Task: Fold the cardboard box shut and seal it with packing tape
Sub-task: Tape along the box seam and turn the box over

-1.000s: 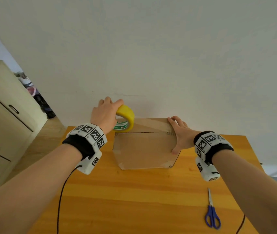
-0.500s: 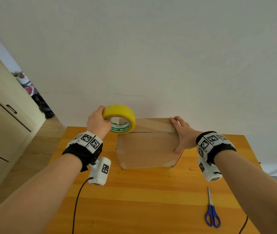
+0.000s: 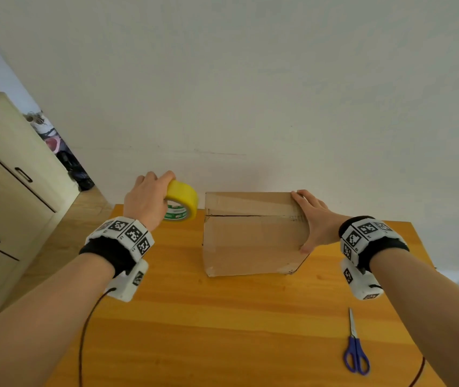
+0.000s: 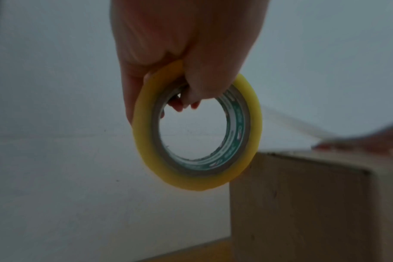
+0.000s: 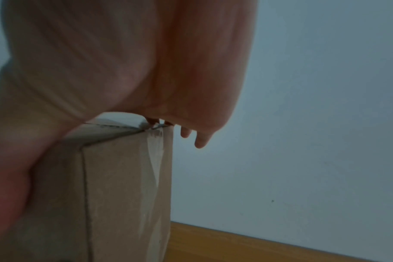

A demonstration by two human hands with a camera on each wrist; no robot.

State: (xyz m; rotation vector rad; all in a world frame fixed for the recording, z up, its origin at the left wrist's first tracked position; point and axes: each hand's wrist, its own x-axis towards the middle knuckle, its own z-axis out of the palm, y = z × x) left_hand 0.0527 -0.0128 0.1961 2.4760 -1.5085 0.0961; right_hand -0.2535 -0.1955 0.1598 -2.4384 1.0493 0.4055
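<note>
A closed brown cardboard box (image 3: 253,238) stands at the back of the wooden table (image 3: 222,317), its top flaps meeting at a seam. My left hand (image 3: 151,196) grips a yellow roll of packing tape (image 3: 183,201) just off the box's left top edge, with fingers hooked through the core of the tape roll (image 4: 198,134). A pale strip of tape (image 4: 289,122) runs from the roll over the top of the box (image 4: 303,203). My right hand (image 3: 310,219) lies flat on the box's right top edge, thumb on the front face. Tape (image 5: 156,159) runs down the side of the box (image 5: 123,195) under that right hand (image 5: 123,62).
Blue-handled scissors (image 3: 355,350) lie on the table at the front right. A white wall rises right behind the box. A pale cabinet (image 3: 4,205) stands on the floor to the left. Cables hang from both wrist cameras.
My left hand has carried the tape roll leftwards from above the box's left top corner to just past its left edge. My right hand has kept its place on the right edge.
</note>
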